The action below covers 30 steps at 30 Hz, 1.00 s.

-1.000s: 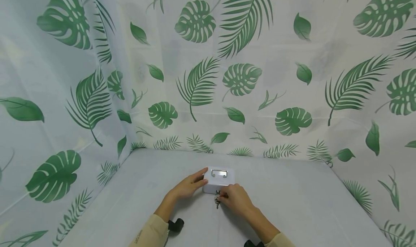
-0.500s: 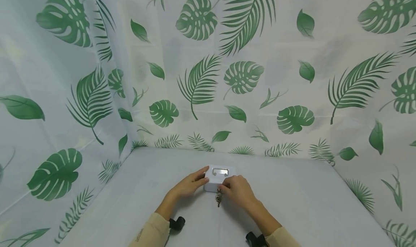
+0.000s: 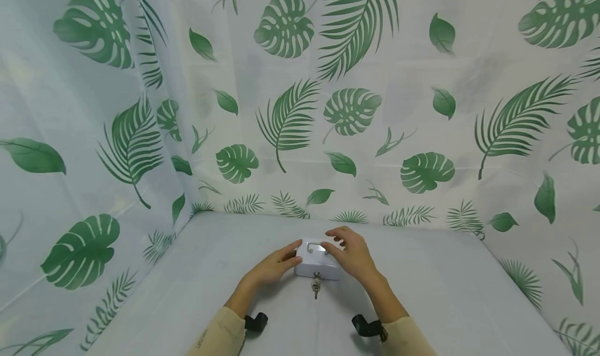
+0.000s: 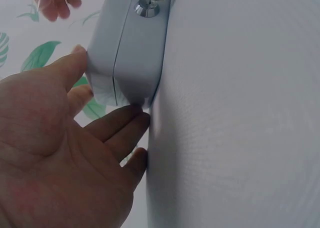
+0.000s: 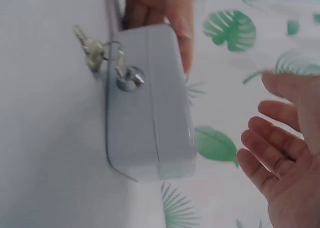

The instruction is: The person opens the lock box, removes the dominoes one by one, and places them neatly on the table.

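Observation:
A small white lock box [image 3: 313, 263] with a metal handle [image 3: 316, 248] on its lid sits on the table. A key [image 5: 129, 80] is in its front lock, and more keys [image 3: 316, 287] dangle from it. My left hand [image 3: 280, 262] touches the box's left end with straight fingers [image 4: 117, 125], thumb at the lid edge. My right hand [image 3: 348, 248] hovers open over the lid's right side. In the right wrist view its fingers [image 5: 280, 153] are spread and apart from the box [image 5: 150, 113].
A pale grey cloth covers the table [image 3: 445, 293]. White curtains with green leaf prints [image 3: 290, 116] close in the back and both sides. Black wrist straps [image 3: 255, 322] [image 3: 365, 327] show on both forearms.
My right hand let go of the key at the box's front and rose over the lid, opening. The keys now hang free. The left hand stayed put.

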Tool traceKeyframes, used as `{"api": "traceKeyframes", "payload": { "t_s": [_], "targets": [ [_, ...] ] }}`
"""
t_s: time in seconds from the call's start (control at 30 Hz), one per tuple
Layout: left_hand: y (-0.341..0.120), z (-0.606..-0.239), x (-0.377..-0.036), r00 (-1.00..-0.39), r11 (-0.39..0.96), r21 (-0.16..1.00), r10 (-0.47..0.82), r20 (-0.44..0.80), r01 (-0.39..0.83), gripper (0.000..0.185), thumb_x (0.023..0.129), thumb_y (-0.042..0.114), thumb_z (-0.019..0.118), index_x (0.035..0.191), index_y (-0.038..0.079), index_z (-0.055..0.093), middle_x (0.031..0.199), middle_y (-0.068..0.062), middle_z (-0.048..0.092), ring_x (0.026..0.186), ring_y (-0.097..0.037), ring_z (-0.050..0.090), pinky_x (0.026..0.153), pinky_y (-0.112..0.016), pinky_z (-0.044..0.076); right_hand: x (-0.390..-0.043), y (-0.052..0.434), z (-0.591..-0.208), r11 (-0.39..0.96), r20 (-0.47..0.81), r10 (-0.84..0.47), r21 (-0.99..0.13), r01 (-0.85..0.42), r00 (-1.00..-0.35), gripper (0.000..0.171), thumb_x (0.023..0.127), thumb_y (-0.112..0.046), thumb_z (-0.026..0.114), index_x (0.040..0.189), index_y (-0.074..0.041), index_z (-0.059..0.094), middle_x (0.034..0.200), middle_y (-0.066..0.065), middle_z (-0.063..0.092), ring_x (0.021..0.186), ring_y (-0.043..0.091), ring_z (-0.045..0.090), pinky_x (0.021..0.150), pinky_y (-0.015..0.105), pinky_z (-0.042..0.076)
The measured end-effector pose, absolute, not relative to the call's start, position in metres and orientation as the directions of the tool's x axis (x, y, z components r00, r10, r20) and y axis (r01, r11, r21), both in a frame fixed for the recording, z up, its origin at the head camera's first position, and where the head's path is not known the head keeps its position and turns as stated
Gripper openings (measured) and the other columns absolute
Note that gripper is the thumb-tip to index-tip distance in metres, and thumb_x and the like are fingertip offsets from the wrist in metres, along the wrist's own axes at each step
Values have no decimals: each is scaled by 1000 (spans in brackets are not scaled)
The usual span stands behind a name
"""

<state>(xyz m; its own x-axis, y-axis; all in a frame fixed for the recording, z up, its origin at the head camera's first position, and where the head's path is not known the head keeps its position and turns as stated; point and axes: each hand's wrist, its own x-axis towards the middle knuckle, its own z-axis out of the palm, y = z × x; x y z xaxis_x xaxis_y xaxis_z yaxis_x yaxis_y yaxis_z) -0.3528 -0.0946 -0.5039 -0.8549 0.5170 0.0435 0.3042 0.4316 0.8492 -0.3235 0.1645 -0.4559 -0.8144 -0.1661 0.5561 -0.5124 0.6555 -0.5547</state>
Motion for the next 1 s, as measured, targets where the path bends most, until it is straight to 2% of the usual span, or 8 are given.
{"api": "traceKeyframes", "payload": {
  "t_s": [0.13,0.27,0.5,0.7,1.0],
  "targets": [
    [-94,-506,-351,-853,433,848,520,41,304,63,108,48,51,165,26,32,166,-7,40,154,-28,39,123,-56,32,-329,173,-466,650,463,-214,-590,-480,-860,53,91,-36,81,135,-9,68,144,15,62,134,39,57,104,62,49],
    [-94,-507,-350,-851,429,845,523,56,320,63,109,46,50,165,24,32,165,-9,41,153,-29,39,123,-56,32,-330,178,-474,643,379,-252,-623,-446,-891,66,91,-41,80,146,-10,59,158,19,48,147,46,43,111,70,39],
    [-94,-509,-352,-851,429,842,521,64,326,63,109,46,51,165,25,33,164,-9,42,153,-30,40,123,-55,33,-326,185,-477,638,281,-253,-671,-378,-926,74,89,-43,81,152,-14,54,163,22,41,150,49,36,113,72,34],
    [-94,-507,-352,-856,423,851,513,60,313,62,108,47,51,165,26,33,164,-11,42,152,-32,41,122,-56,33,-326,189,-479,643,207,-251,-695,-323,-946,79,88,-47,81,155,-19,50,167,17,36,154,47,31,117,73,28],
    [-93,-505,-353,-859,429,848,508,57,310,62,108,47,52,164,28,34,164,-12,42,152,-33,41,121,-57,34,-326,198,-490,604,139,-217,-758,-245,-966,91,84,-43,85,159,-14,41,164,18,41,144,51,45,112,69,38]
  ]
}}
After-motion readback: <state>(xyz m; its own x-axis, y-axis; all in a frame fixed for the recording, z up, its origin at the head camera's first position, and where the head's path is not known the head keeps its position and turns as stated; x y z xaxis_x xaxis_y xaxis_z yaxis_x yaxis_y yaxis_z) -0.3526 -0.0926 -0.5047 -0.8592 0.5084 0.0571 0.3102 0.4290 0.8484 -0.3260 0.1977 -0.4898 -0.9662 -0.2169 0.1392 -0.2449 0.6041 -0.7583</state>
